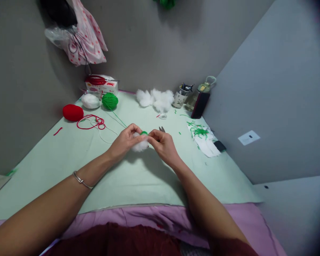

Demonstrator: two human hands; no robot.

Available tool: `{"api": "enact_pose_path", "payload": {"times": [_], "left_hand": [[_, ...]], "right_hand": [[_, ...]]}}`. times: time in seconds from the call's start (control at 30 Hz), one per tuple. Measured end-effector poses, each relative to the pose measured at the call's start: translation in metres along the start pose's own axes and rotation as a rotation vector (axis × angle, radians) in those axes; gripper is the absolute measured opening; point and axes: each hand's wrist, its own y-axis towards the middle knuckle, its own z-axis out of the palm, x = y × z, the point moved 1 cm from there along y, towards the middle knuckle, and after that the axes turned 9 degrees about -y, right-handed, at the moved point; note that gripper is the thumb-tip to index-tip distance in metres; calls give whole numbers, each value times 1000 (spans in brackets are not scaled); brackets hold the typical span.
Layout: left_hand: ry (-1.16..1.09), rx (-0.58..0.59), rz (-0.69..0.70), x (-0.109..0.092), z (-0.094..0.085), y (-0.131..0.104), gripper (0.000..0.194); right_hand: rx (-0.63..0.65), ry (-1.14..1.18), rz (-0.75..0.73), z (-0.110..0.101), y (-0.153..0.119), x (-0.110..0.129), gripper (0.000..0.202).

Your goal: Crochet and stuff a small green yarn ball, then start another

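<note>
Over the middle of the table, my left hand [127, 139] has its thumb and fingers closed on a small green yarn piece [143, 133] with a tuft of white stuffing [140, 145] below it. The fingers of my right hand [162, 143] pinch the right side of the same piece; whether they also hold a small tool is hidden. From the green ball of yarn [110, 101] a strand runs down to my left hand. Just behind my right hand, the tips of a pair of scissors [162, 129] show.
White and red yarn balls [73, 112] sit at the left, beside loose red yarn [97, 122]. Stuffing clumps [160, 99], a pen cup [180, 96], a bottle [193, 99] and a leaning phone [200, 105] stand at the back. Green scraps [200, 132] lie on paper at right.
</note>
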Motion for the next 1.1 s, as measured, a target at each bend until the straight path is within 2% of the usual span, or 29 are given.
{"api": "enact_pose_path", "payload": {"times": [0.13, 0.23, 0.4, 0.53, 0.63, 0.73, 0.97, 1.03, 1.1], "left_hand": [[56, -109, 58, 3, 0, 4, 31], [64, -189, 76, 6, 1, 5, 26], [-33, -126, -23, 6, 6, 0, 19], [-97, -51, -47, 2, 10, -4, 29], [-98, -8, -73, 2, 9, -4, 42], [-79, -23, -66, 3, 7, -2, 45], [57, -187, 79, 11, 4, 1, 31], [72, -209, 100, 11, 3, 3, 24], [68, -186, 86, 10, 2, 4, 19]], "right_hand": [[147, 65, -48, 2, -3, 5, 22], [166, 57, -73, 8, -3, 3, 12], [-3, -61, -47, 13, 1, -5, 16], [-89, -60, 22, 7, 4, -9, 25], [-73, -41, 26, 1, 4, -8, 30], [-11, -39, -33, -2, 1, -3, 31], [119, 4, -52, 9, -7, 8, 23], [127, -5, -59, 8, -6, 6, 24], [71, -36, -88, 4, -3, 4, 25]]}}
